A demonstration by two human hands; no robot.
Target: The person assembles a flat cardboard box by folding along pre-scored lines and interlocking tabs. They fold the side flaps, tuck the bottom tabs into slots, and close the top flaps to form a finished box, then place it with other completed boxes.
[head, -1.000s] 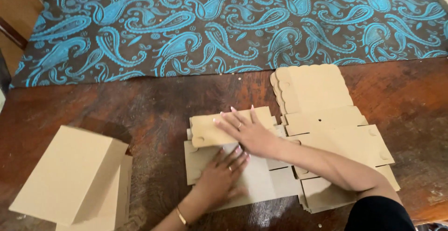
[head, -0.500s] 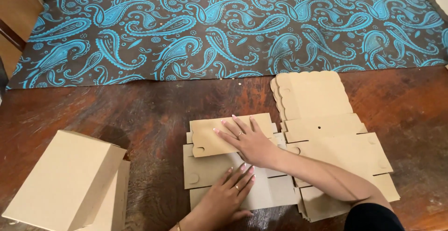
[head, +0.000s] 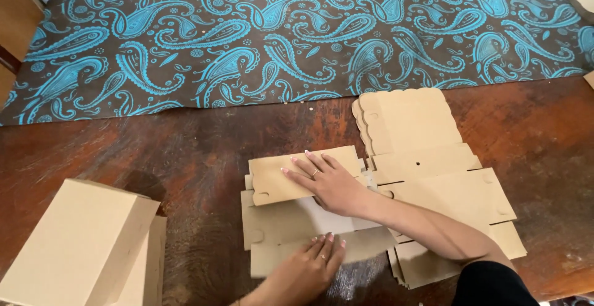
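We have a flat cardboard box blank lying on the brown floor, near its front edge and about in the middle between left and right. Its long axis runs left to right, across our view, and both our hands lie on it. Our right hand reaches in from the right and rests open, palm down and fingers spread, on the far flap of the blank; the fingertips point to the left, along this long axis. Our left hand is also open and flat, and it presses the near strip of the blank, the side closest to us, with fingers pointing away from us. So the blank lies directly under both hands, the right one on its far part and the left one on its near part; neither hand grips anything. Just to the right, touching the blank, is a stack of more blanks with scalloped edges. Well apart at the front left corner stands a pile of folded boxes. Beyond the floor lies a patterned blue and brown mat.
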